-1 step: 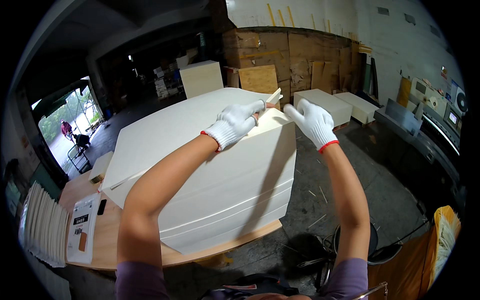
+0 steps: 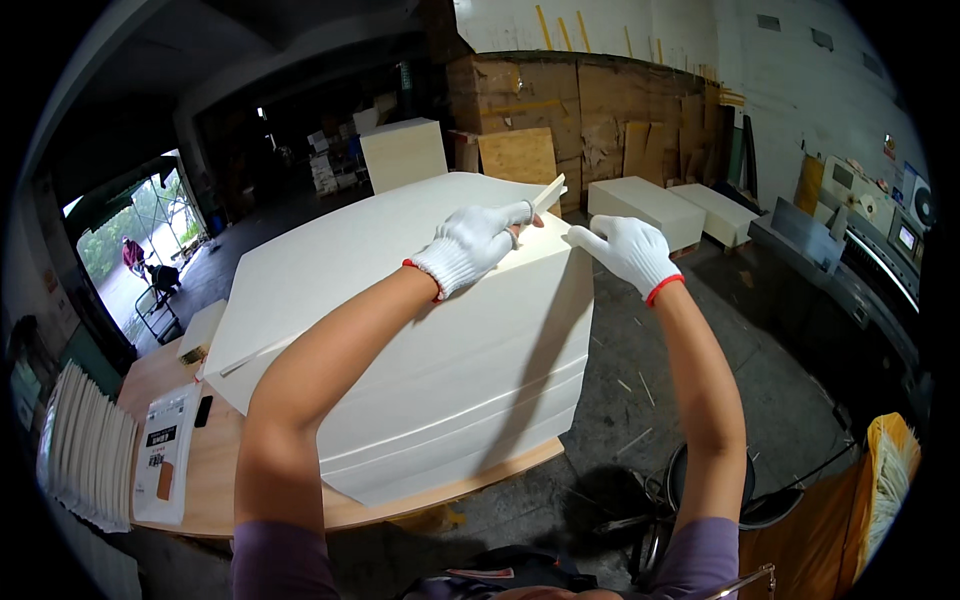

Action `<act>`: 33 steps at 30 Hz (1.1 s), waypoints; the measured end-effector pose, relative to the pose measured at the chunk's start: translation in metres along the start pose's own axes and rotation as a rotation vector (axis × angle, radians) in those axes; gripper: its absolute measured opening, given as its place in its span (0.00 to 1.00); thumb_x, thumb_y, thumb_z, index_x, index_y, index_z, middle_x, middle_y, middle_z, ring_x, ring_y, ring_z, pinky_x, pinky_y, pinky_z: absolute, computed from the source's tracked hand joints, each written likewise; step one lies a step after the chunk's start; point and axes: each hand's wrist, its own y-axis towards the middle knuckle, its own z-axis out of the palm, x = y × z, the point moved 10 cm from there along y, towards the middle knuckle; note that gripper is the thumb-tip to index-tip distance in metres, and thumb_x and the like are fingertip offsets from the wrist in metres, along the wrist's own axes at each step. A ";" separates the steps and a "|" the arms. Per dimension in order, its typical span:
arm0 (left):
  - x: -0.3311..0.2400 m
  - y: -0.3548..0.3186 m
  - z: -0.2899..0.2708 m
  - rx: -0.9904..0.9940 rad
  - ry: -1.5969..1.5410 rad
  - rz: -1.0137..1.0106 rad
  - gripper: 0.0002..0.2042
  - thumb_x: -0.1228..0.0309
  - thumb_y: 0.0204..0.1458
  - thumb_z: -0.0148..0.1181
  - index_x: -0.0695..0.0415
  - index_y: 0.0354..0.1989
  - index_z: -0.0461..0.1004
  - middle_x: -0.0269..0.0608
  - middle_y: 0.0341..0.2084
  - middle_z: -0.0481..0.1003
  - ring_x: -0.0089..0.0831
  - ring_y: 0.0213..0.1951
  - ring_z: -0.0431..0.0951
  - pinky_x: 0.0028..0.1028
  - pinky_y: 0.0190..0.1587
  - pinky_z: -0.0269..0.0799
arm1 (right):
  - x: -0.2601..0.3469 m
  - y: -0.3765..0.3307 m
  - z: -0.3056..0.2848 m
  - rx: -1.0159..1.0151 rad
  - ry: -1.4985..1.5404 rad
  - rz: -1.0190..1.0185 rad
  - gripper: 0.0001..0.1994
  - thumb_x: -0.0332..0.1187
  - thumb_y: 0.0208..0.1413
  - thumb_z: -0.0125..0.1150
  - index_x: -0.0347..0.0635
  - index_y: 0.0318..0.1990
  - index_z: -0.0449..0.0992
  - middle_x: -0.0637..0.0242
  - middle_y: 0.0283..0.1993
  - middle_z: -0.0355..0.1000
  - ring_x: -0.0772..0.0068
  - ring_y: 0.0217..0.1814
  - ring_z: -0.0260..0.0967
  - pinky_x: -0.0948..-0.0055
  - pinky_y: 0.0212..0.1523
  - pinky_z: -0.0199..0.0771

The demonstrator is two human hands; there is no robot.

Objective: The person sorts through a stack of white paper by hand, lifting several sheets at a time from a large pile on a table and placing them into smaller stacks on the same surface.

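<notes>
A tall stack of large white paper sheets (image 2: 450, 370) stands on a wooden table (image 2: 225, 455). My left hand (image 2: 468, 243), in a white knit glove with a red cuff, rests over the top near its right corner. Its fingers are closed round a few lifted sheets (image 2: 551, 192), whose corner is bent up and back. Bare fingertips show beyond the glove. At the stack's right corner is my right hand (image 2: 628, 250), gloved alike, with its fingers drawn together and the tips at the paper edge. What lies between those tips is too small to make out.
On the table's left lie a printed plastic packet (image 2: 168, 450) and a small black object (image 2: 204, 411). Fanned white sheets (image 2: 85, 450) stand at far left. More paper stacks (image 2: 645, 212) sit behind, a machine (image 2: 870, 230) at right. A person (image 2: 133, 257) is outside the doorway.
My right hand has moved slightly down, bringing its fingertips to the stack's corner, and its fingers have drawn closer together. My left hand stays on the bent sheets.
</notes>
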 end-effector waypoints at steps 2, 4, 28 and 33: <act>0.001 0.000 0.002 0.053 -0.008 -0.037 0.19 0.66 0.59 0.47 0.38 0.55 0.78 0.44 0.27 0.79 0.39 0.28 0.79 0.37 0.36 0.74 | 0.010 0.002 -0.005 -0.069 0.005 -0.134 0.26 0.59 0.63 0.49 0.45 0.31 0.79 0.55 0.34 0.79 0.49 0.40 0.77 0.55 0.39 0.74; -0.001 0.000 0.005 0.044 0.002 -0.012 0.18 0.66 0.60 0.45 0.38 0.53 0.78 0.38 0.28 0.80 0.33 0.27 0.79 0.35 0.36 0.75 | 0.022 0.005 -0.014 -0.085 -0.098 -0.182 0.23 0.56 0.63 0.51 0.46 0.32 0.79 0.56 0.34 0.78 0.49 0.39 0.77 0.55 0.38 0.74; -0.004 -0.003 0.011 0.158 -0.137 -0.143 0.17 0.62 0.57 0.66 0.43 0.55 0.79 0.35 0.25 0.80 0.22 0.22 0.79 0.28 0.32 0.75 | -0.027 0.015 0.039 -0.202 0.942 0.274 0.21 0.52 0.64 0.58 0.44 0.30 0.73 0.74 0.21 0.67 0.84 0.19 0.60 0.79 0.21 0.62; -0.005 -0.002 0.010 0.151 -0.126 -0.128 0.16 0.63 0.58 0.65 0.43 0.55 0.79 0.35 0.24 0.80 0.22 0.22 0.79 0.27 0.32 0.76 | -0.024 0.013 0.039 -0.184 0.974 0.265 0.20 0.52 0.64 0.59 0.45 0.29 0.73 0.74 0.21 0.67 0.84 0.19 0.61 0.79 0.21 0.62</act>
